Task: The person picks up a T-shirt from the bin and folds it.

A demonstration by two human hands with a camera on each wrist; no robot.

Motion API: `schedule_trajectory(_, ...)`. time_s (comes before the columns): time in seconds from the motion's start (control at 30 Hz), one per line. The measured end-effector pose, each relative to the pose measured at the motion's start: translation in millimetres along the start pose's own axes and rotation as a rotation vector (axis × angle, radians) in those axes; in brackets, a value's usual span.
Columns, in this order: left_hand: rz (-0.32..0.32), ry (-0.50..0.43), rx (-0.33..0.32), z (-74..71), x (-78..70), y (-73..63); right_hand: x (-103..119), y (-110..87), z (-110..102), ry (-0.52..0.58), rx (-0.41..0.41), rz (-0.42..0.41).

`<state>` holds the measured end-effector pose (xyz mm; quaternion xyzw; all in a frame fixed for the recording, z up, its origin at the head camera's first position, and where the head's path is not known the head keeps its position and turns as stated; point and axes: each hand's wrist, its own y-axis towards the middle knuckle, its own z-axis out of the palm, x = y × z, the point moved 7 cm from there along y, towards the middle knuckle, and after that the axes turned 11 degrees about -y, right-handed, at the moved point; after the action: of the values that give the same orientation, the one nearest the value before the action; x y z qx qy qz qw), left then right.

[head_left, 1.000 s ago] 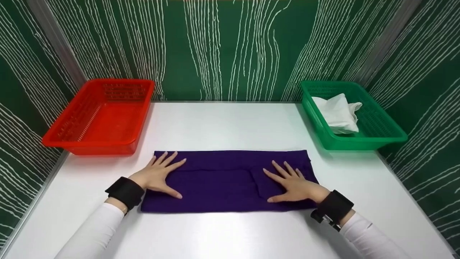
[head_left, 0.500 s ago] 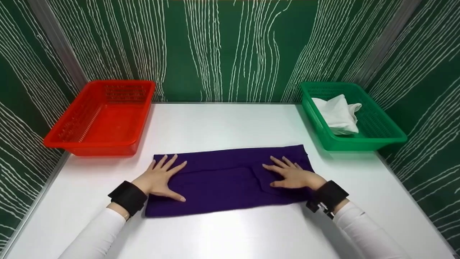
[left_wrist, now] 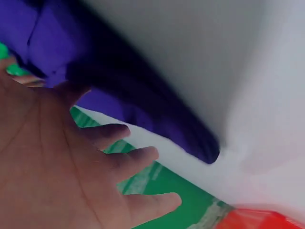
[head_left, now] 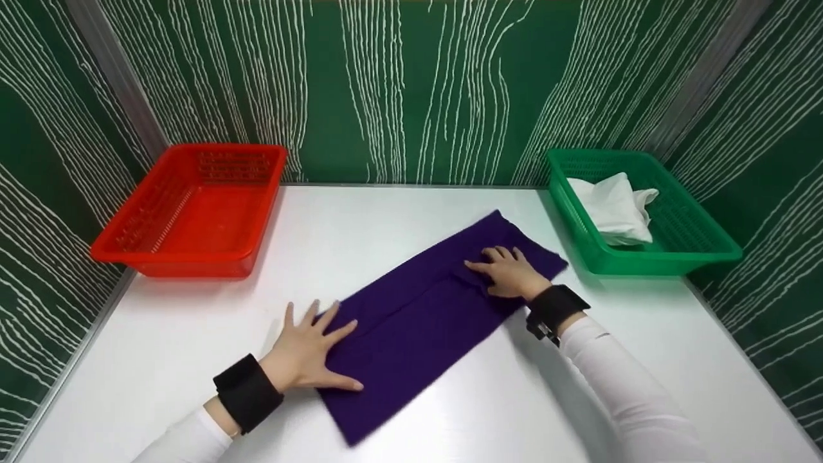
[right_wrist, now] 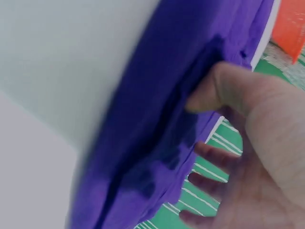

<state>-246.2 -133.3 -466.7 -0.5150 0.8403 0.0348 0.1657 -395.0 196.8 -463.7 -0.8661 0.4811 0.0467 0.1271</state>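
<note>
A folded purple cloth (head_left: 418,328) lies slantwise on the white table, its far end toward the green basket. My left hand (head_left: 302,354) is at its near left end, fingers spread wide, with the thumb over the cloth. Toward the far right end, my right hand (head_left: 511,276) rests on the cloth, fingers apart and slightly bent. In the left wrist view the palm (left_wrist: 52,157) fills the lower left beside the cloth (left_wrist: 109,67). The right wrist view has the thumb and fingertips against the purple fabric (right_wrist: 157,95), with nothing pinched between them.
A red basket (head_left: 186,257) stands at the back left. At the back right is a green basket (head_left: 669,260) holding a crumpled white cloth (head_left: 614,209). Green walls with white streaky lines (head_left: 424,96) enclose the white table (head_left: 386,212) behind and at the sides.
The purple cloth has turned from lying straight across to slanting, its right end swung away and its left end nearer. My right hand went forward with it, my left hand came back.
</note>
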Motion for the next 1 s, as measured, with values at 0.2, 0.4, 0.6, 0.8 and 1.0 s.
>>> schedule_trajectory(0.2,0.176,0.046,0.047,12.4,-39.4,-4.8,-4,16.6,-4,-0.091,-0.092,0.012)
schedule_trajectory(0.4,0.29,0.074,0.109,18.4,-65.9,-1.1,-2,21.2,-6,-0.052,-0.111,0.042)
schedule_trajectory(0.6,0.364,0.054,0.163,18.6,-61.6,16.8,8,13.7,-10,0.082,-0.022,0.14)
schedule_trajectory(0.8,0.353,0.002,0.235,27.9,-52.0,26.1,34,7.1,-6,0.146,0.034,0.172)
schedule_trajectory(1.0,0.346,-0.011,0.209,32.7,-57.3,23.7,35,17.2,2,0.268,0.118,0.161)
